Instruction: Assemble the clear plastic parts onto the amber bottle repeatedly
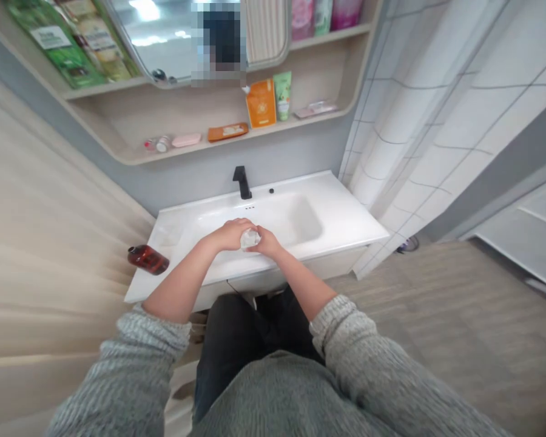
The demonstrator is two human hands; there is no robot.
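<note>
Holding: left hand (230, 235) and right hand (266, 241) together over the basin, clamped on a clear object (250, 239)
Arms: forearms angled inward from gray knit sleeves (159, 340), wrists low
Object axis: too small and hidden by the hands, long axis and pointing direction can't be told
Surface: white counter (346, 224) with sink basin (277, 218), black faucet (242, 182) behind; brown bottle (148, 260) on its side near left edge, cap pointing left
Room: wall shelf (209, 142) holding toiletries, including orange packet (260, 103); tiled wall (437, 133) right
</note>
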